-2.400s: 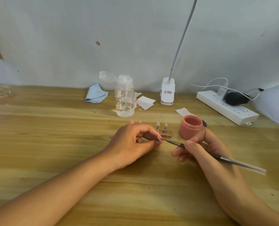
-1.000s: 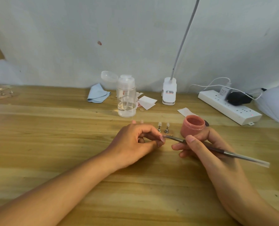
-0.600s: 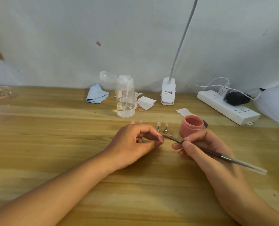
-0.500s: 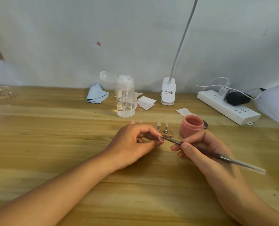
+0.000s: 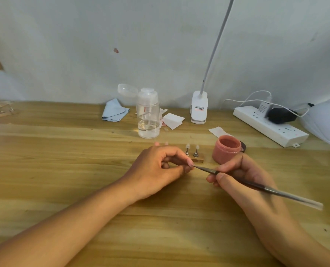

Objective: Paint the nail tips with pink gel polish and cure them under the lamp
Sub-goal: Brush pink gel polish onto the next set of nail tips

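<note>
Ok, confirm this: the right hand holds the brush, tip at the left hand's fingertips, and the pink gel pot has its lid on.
Wrong on the lid: the head view shows the pink gel pot open. The right hand does hold the brush, tip at the left hand's fingertips.

I barely see the nail tip [image 5: 189, 163] that the left grip [image 5: 160, 170] pinches; its fingers [image 5: 176, 154] cover it. The brush [image 5: 291, 195] blurs at its tail. The white dome [image 5: 326, 120] at the right edge of the tabletop [image 5: 64, 151] runs out of frame.
</note>
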### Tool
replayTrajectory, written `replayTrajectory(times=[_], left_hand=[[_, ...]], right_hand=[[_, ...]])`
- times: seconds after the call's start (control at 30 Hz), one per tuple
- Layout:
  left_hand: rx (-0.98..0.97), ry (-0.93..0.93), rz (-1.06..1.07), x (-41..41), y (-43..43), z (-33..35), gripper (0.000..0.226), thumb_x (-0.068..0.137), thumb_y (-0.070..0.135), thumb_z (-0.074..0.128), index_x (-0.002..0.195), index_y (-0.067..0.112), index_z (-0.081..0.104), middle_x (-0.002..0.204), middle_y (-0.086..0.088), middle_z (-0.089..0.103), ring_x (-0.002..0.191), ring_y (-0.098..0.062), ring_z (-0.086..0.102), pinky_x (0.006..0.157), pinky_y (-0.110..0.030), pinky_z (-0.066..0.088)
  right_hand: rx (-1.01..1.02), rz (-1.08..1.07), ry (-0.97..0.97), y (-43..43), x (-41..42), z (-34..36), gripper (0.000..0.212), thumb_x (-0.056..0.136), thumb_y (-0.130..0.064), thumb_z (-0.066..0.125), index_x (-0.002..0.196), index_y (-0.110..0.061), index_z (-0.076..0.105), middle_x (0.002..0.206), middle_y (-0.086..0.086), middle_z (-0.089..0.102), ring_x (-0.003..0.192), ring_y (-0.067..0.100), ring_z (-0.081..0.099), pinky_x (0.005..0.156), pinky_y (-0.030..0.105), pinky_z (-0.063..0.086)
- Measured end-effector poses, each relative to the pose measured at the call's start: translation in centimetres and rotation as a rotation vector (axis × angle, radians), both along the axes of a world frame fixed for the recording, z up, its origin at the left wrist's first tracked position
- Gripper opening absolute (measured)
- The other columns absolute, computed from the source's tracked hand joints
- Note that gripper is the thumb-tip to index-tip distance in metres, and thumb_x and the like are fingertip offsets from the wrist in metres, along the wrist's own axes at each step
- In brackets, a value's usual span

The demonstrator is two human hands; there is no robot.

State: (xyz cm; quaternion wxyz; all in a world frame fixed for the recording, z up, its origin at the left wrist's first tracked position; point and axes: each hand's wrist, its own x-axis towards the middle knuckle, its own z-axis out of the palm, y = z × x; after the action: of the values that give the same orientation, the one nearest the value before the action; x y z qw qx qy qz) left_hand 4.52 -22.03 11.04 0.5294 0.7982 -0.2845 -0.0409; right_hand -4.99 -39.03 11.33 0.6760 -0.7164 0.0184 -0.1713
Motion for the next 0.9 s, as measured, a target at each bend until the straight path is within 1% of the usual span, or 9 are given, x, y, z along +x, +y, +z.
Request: replayTrajectory(times=[0.1, 0.27, 0.33, 0.4, 0.47, 0.5, 0.57, 0.67, 0.9], left_hand=[[0.013, -0.003, 0.011, -0.02, -0.04, -0.03, 0.009, 0.085, 0.01, 0.072, 0.088, 0.019, 0.074, 0.084, 0.015, 0.075, 0.051, -0.003, 0.034, 0.11, -0.067, 0.019], [0.018, -0.002, 0.002, -0.01, -0.01, -0.07, 0.008, 0.085, 0.011, 0.072, 0.088, 0.019, 0.074, 0.086, 0.014, 0.075, 0.047, -0.002, 0.034, 0.11, -0.061, 0.024], [0.006, -0.009, -0.005, 0.12, 0.03, -0.24, 0.008, 0.085, 0.011, 0.072, 0.087, 0.019, 0.074, 0.086, 0.014, 0.075, 0.046, -0.003, 0.033, 0.099, -0.047, 0.042], [-0.006, -0.023, -0.027, 0.19, 0.08, -0.34, 0.008, 0.085, 0.012, 0.072, 0.087, 0.019, 0.074, 0.086, 0.013, 0.076, 0.046, -0.003, 0.032, 0.077, -0.022, 0.039], [0.003, -0.026, -0.024, 0.24, 0.08, -0.38, 0.008, 0.085, 0.013, 0.071, 0.087, 0.02, 0.074, 0.086, 0.013, 0.075, 0.045, -0.003, 0.032, 0.085, -0.03, 0.039], [0.012, -0.025, -0.016, 0.25, 0.1, -0.35, 0.008, 0.085, 0.013, 0.071, 0.086, 0.02, 0.074, 0.086, 0.014, 0.075, 0.045, -0.003, 0.032, 0.1, -0.041, 0.039], [0.034, -0.038, -0.009, 0.2, 0.12, -0.32, 0.009, 0.085, 0.013, 0.072, 0.086, 0.021, 0.074, 0.085, 0.017, 0.075, 0.043, -0.002, 0.034, 0.118, -0.05, 0.022], [0.05, -0.056, 0.001, 0.16, 0.12, -0.35, 0.009, 0.085, 0.013, 0.073, 0.084, 0.022, 0.073, 0.086, 0.018, 0.075, 0.042, -0.002, 0.035, 0.121, -0.05, 0.015], [0.035, -0.035, 0.006, 0.07, -0.06, -0.18, 0.007, 0.085, 0.013, 0.074, 0.086, 0.02, 0.074, 0.088, 0.015, 0.075, 0.041, -0.002, 0.034, 0.112, -0.065, 0.018]], right_hand=[[-0.003, 0.002, 0.002, 0.03, -0.06, 0.08, 0.011, 0.083, 0.007, 0.063, 0.081, -0.001, 0.056, 0.076, 0.009, 0.074, 0.07, 0.008, 0.068, 0.071, 0.02, 0.052], [-0.011, -0.007, -0.004, 0.11, -0.07, 0.14, 0.012, 0.083, 0.006, 0.065, 0.08, -0.001, 0.056, 0.075, 0.009, 0.073, 0.07, 0.008, 0.067, 0.07, 0.019, 0.051], [-0.015, -0.004, -0.001, 0.09, -0.09, 0.17, 0.011, 0.082, 0.007, 0.062, 0.08, -0.002, 0.057, 0.074, 0.008, 0.073, 0.07, 0.009, 0.067, 0.071, 0.02, 0.051], [-0.013, 0.0, -0.001, 0.11, -0.14, 0.21, 0.015, 0.082, 0.006, 0.067, 0.078, -0.004, 0.057, 0.074, 0.008, 0.073, 0.07, 0.009, 0.067, 0.07, 0.019, 0.05], [-0.016, 0.005, -0.008, 0.22, -0.26, 0.34, 0.015, 0.077, -0.006, 0.073, 0.075, -0.009, 0.057, 0.076, 0.009, 0.073, 0.07, 0.008, 0.066, 0.069, 0.018, 0.05], [-0.018, 0.01, -0.007, 0.29, -0.29, 0.42, 0.013, 0.074, -0.01, 0.071, 0.074, -0.01, 0.057, 0.076, 0.009, 0.073, 0.071, 0.009, 0.066, 0.07, 0.019, 0.049], [-0.036, 0.014, -0.004, 0.34, -0.3, 0.42, 0.014, 0.075, -0.011, 0.071, 0.074, -0.012, 0.058, 0.076, 0.01, 0.072, 0.072, 0.013, 0.065, 0.07, 0.022, 0.049], [-0.033, -0.019, 0.001, 0.27, -0.26, 0.41, 0.012, 0.067, -0.019, 0.066, 0.075, -0.014, 0.059, 0.075, 0.011, 0.071, 0.071, 0.014, 0.062, 0.07, 0.027, 0.047], [-0.058, -0.004, -0.003, 0.43, -0.28, 0.47, 0.014, 0.067, -0.02, 0.067, 0.075, -0.013, 0.057, 0.075, 0.013, 0.068, 0.072, 0.018, 0.06, 0.07, 0.028, 0.046]])
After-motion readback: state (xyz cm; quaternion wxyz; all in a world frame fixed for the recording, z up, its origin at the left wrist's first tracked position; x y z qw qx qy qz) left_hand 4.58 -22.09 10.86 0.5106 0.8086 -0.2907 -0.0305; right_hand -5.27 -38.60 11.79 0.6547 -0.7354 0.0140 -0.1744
